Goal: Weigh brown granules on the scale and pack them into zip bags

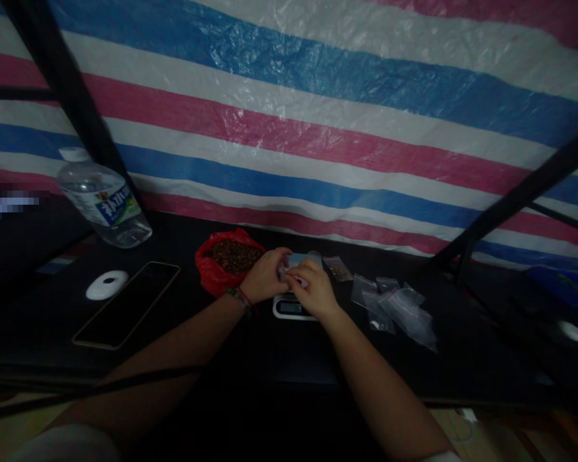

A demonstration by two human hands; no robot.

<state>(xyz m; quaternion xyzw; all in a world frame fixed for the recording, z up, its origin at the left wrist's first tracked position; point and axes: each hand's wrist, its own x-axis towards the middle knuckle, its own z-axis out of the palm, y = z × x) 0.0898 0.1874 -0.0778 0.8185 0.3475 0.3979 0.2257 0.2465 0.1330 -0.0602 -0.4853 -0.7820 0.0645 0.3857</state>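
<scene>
Both hands meet above a small white digital scale (295,308), whose grey display faces me. My left hand (266,277) is closed, its thumb and fingers pinching the left side of what looks like a small clear plastic bag (283,264). From the right, my right hand (314,287) pinches the same bag at its edge; the fingers hide most of it. Just left of my left hand sits an open red plastic bag (209,277) full of small brown seed-like pieces (234,255). A small zip bag (338,269) with some brown pieces lies right of the scale.
Several flat clear zip bags (404,311) overlap on the black table (289,366) at right. A phone (128,305), a white earbud case (106,284) and a large clear bottle (106,205) stand or lie at left. Striped sheeting (289,135) hangs behind, with black frame bars.
</scene>
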